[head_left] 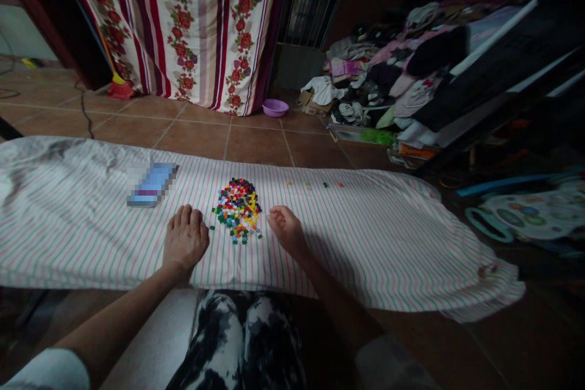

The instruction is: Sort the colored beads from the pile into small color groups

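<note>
Evidently, the coloured blocks [238, 207] lie heaped on the tabletop [388, 237]; likely light and stiff, best pinched singly by opposite sides. The left hand [185, 239] lies palm-down at their left, fingers [184, 216] extended; the right hand [287, 231] curls at their right, contents indeterminable.

The scene is dim, with the curtain [205, 30] and striped cloth [91, 225] brightest, while the clothes pile [350, 67] sinks into gloom. Light seems to come from the left, a soft shadow lying right of the right hand [286, 228]. Wide-angle distortion stretches the edges, the small bricks [238, 210] look soft, and pixelation masks a flat object [153, 184].
</note>
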The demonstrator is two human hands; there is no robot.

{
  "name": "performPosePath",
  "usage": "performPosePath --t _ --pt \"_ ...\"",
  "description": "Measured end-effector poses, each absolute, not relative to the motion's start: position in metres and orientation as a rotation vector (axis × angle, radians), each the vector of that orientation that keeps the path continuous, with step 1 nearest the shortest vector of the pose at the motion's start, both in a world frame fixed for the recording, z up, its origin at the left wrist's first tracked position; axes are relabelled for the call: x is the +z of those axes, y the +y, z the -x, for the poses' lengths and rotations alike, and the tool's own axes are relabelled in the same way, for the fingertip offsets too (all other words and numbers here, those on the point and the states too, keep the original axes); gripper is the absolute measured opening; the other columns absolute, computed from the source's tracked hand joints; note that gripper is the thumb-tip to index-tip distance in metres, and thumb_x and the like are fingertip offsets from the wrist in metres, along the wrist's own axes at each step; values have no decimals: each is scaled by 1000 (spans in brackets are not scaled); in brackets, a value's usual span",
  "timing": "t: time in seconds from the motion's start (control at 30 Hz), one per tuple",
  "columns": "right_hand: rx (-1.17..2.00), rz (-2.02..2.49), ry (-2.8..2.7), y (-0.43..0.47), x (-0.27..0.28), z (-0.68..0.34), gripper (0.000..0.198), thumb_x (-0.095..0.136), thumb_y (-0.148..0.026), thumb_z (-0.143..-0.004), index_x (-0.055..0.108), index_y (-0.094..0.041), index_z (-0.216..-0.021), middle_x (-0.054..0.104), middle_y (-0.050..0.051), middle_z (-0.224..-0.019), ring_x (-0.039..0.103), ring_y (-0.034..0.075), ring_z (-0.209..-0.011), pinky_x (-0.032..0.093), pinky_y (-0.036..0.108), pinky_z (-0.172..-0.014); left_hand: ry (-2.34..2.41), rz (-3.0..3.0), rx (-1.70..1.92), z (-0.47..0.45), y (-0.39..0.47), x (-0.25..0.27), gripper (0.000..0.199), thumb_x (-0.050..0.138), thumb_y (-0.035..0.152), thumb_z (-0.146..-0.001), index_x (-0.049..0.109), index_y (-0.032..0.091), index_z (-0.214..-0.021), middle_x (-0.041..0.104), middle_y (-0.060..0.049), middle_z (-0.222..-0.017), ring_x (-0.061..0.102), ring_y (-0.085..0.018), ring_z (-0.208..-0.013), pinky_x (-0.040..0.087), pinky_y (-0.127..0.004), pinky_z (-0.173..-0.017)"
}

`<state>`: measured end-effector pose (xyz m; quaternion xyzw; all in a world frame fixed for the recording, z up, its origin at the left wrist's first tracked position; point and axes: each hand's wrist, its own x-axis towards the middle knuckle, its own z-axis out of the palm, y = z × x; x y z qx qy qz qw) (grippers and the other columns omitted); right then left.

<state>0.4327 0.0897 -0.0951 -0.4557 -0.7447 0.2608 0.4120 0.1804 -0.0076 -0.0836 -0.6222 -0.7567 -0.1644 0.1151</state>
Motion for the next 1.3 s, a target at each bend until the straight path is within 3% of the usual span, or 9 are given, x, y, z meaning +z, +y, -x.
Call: performPosePath --t 0.23,0.5,0.67,1.0,1.3 --pt "603 1144 -2176 53 -89 -428 21 62 -25 -77 57 -21 -97 61 -1 -83 51 10 -60 44 24 -62 -2095 1969 -532 -174 -10 -91 39 30 33 -90 58 13 -109 57 -20 -125 39 -32 -132 33 -53 -106" --pt "543 944 -2237 60 -101 -427 23 60 -19 -81 58 -19 -103 63 3 -86 59 16 -76 49 31 -77 -2091 2048 -469 -190 -11 -114 86 27 68 -85 34 2 -139 40 -24 -145 31 -32 -140 26 -48 -113" --pt "699 989 -2173 62 -104 -427 25 61 -20 -81 57 -20 -106 64 2 -90 60 15 -77 51 29 -74 -2042 2109 -487 -204 -14 -121 104 29 79 -77 23 2 -145 35 -25 -148 25 -34 -143 24 -51 -114" --pt "655 972 -2219 57 -95 -428 18 59 -21 -84 58 -22 -102 62 2 -92 61 14 -79 52 28 -77 -2138 2018 -452 -221 -1 -110 97 38 74 -78 34 2 -142 35 -28 -147 28 -39 -140 27 -54 -111" --pt "600 980 -2233 57 -96 -427 13 64 -26 -83 61 -21 -94 62 3 -89 61 16 -76 51 29 -74 -2173 2016 -429 -224 -6 -102 83 40 65 -83 37 7 -142 34 -25 -149 29 -36 -141 27 -51 -112"
